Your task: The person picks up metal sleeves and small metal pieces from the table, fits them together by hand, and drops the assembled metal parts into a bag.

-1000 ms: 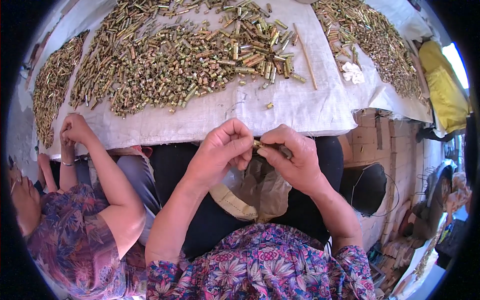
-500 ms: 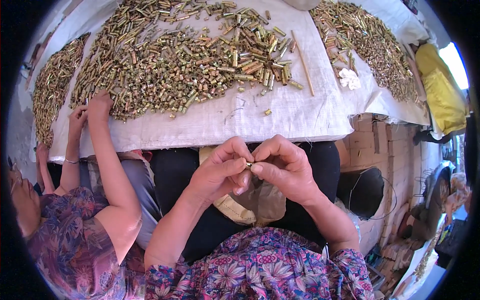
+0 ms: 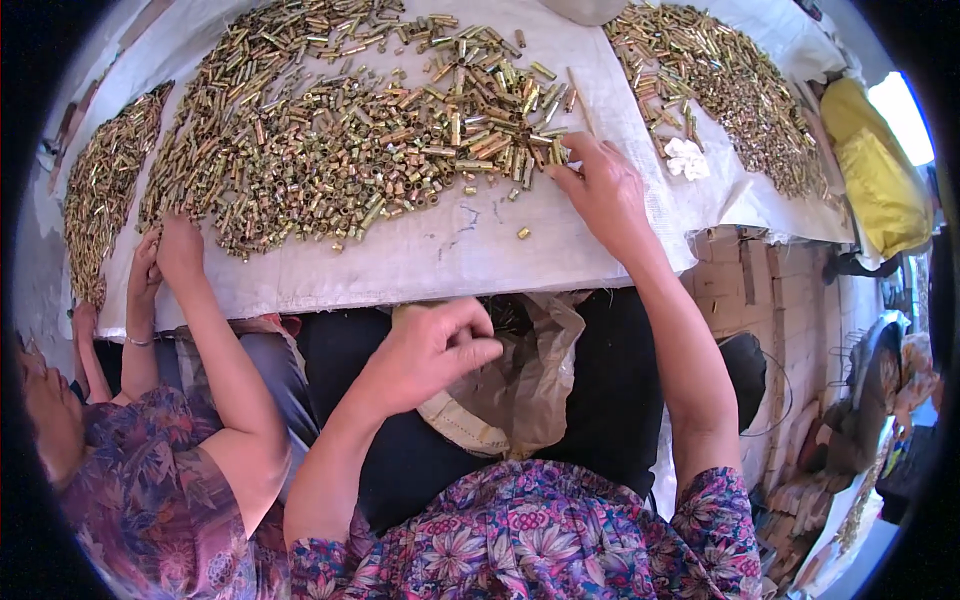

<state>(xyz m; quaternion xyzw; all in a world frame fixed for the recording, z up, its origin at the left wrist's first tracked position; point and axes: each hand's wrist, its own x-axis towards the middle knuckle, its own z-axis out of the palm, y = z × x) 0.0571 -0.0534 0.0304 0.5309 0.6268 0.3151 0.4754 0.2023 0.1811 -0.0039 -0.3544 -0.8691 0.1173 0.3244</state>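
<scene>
Head view shows the right hand [image 3: 604, 190], grip hard to tell, likely picking metal tubes [image 3: 400, 150] off the sheet [image 3: 430, 265], which needs a neat pinch, while the left hand [image 3: 435, 350] has thumb and finger apart.

The right hand [image 3: 608, 190] hides the near end of a thin stick [image 3: 582, 106]; I cannot tell if this hand pinches something. At the far side, a grey object [image 3: 585, 8] is cut off.

The metal tubes [image 3: 455, 131] look glossy and smooth — the woven sheet [image 3: 400, 268] matt, the bag [image 3: 548, 375] crinkled.
</scene>
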